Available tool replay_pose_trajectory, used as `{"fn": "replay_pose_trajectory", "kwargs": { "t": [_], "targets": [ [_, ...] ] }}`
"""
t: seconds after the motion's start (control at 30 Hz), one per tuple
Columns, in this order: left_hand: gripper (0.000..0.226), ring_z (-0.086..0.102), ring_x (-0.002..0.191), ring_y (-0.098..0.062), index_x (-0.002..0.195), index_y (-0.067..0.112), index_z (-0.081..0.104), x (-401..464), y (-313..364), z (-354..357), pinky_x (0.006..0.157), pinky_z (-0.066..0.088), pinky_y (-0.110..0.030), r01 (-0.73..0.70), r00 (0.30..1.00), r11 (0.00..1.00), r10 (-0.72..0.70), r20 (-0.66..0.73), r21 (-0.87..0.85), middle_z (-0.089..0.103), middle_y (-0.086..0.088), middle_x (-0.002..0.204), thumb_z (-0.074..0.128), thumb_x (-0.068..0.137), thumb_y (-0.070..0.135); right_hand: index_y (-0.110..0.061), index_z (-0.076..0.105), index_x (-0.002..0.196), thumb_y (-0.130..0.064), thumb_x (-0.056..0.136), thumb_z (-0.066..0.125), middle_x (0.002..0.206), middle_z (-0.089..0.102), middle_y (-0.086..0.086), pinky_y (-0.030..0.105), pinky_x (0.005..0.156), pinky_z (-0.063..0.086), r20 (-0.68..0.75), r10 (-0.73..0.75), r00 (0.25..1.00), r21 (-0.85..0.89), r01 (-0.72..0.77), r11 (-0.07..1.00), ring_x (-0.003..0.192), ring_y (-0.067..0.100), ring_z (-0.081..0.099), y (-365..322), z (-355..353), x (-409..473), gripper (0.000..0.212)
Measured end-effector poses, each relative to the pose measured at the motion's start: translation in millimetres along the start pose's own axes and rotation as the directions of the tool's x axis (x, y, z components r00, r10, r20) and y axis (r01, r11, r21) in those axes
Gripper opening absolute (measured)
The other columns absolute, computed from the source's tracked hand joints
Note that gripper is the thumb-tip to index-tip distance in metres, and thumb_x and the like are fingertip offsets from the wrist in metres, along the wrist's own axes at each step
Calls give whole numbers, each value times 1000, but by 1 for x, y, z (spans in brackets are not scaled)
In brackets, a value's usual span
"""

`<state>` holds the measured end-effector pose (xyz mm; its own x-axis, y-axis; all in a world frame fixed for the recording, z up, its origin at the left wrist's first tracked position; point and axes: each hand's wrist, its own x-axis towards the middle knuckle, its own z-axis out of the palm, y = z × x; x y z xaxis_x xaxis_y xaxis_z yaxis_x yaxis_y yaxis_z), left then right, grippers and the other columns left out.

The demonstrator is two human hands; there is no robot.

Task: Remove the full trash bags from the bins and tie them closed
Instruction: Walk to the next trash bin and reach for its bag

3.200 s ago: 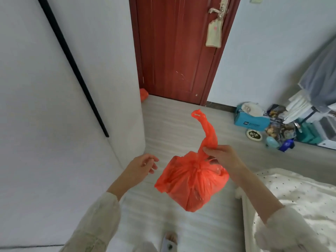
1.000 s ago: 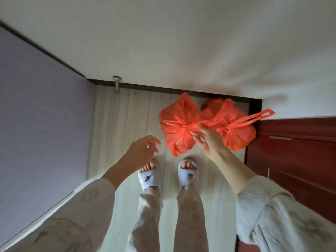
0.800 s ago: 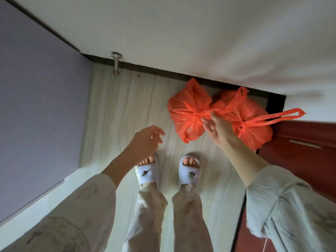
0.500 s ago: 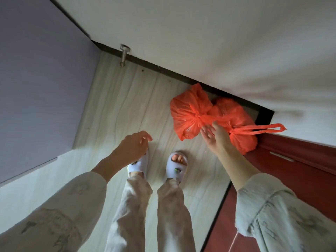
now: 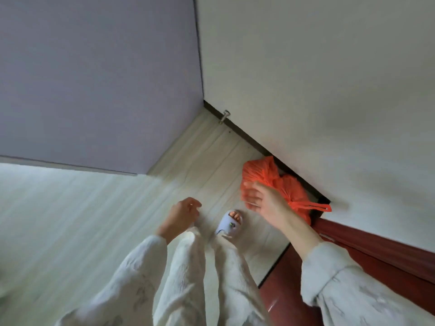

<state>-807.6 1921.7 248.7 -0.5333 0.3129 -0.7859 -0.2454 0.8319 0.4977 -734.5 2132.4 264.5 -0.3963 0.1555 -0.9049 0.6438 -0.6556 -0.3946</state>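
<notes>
Two orange trash bags [image 5: 286, 184] down on the pale wood floor [image 5: 207, 161], side by side and touching, tucked against the white wall [image 5: 329, 90] next to the red door [image 5: 376, 255]. One long loop handle [image 5: 315, 207] sticking out toward the door. Two hands in view. Right hand [image 5: 263, 202] just over the nearer bag, blurred, fingers [image 5: 250, 196] spread apart and mostly straight; touching the bag or not, cannot tell. Left hand [image 5: 182, 214] well apart from the bags, holding nothing, fingers loosely curled. One slipper [image 5: 229, 223] with toes showing between the two hands. One metal door stop [image 5: 223, 116] at the wall's bottom edge.
</notes>
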Motion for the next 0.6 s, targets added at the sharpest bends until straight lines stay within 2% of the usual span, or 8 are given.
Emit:
{"fn": "replay_pose_trajectory", "kwargs": {
  "t": [0.07, 0.17, 0.27, 0.37, 0.5, 0.6],
  "targets": [
    [21, 55, 51, -4, 89, 11, 56, -44, -11, -18, 48, 41, -8, -11, 1000, 991, 8, -24, -131, 58, 0, 67, 38, 91, -1, -15, 59, 88, -19, 97, 38, 81, 63, 5, 25, 63, 43, 33, -53, 998, -158, 57, 986, 65, 13, 61, -2, 34, -38, 23],
    [22, 55, 45, 2, 90, 15, 54, -105, -40, -48, 47, 40, -10, -49, 995, 963, 23, -101, -267, 59, 3, 69, 36, 92, 1, -16, 58, 85, -17, 98, 38, 78, 62, 6, 23, 60, 42, 118, -109, 987, -385, 147, 911, 67, 16, 57, 7, 90, -89, 24],
    [27, 57, 55, -6, 86, 20, 55, -155, -78, -85, 53, 39, -19, -95, 976, 910, 5, -218, -404, 60, 3, 71, 35, 93, 2, -14, 58, 91, -17, 99, 36, 77, 62, 5, 19, 57, 44, 211, -128, 969, -533, 224, 816, 67, 15, 58, 24, 151, -127, 24],
    [30, 57, 61, -11, 82, 25, 54, -205, -124, -127, 53, 40, -17, -151, 947, 850, -23, -321, -504, 60, 3, 71, 35, 95, 6, -10, 57, 98, -17, 99, 36, 77, 62, 5, 20, 59, 43, 298, -136, 945, -614, 299, 730, 67, 15, 57, 54, 219, -155, 22],
    [30, 58, 53, 1, 82, 27, 55, -265, -204, -191, 51, 40, -12, -232, 896, 783, -60, -441, -578, 61, 4, 72, 36, 95, 8, -6, 56, 102, -17, 99, 36, 78, 61, 7, 22, 60, 44, 406, -99, 909, -644, 361, 674, 68, 17, 58, 109, 321, -184, 23],
    [31, 56, 62, -8, 81, 28, 54, -307, -259, -239, 54, 40, -14, -267, 852, 739, -119, -510, -618, 60, 3, 74, 36, 95, 8, -6, 57, 101, -17, 99, 37, 78, 62, 7, 22, 60, 45, 490, -48, 870, -658, 405, 635, 68, 17, 59, 145, 400, -207, 23]
  ]
}}
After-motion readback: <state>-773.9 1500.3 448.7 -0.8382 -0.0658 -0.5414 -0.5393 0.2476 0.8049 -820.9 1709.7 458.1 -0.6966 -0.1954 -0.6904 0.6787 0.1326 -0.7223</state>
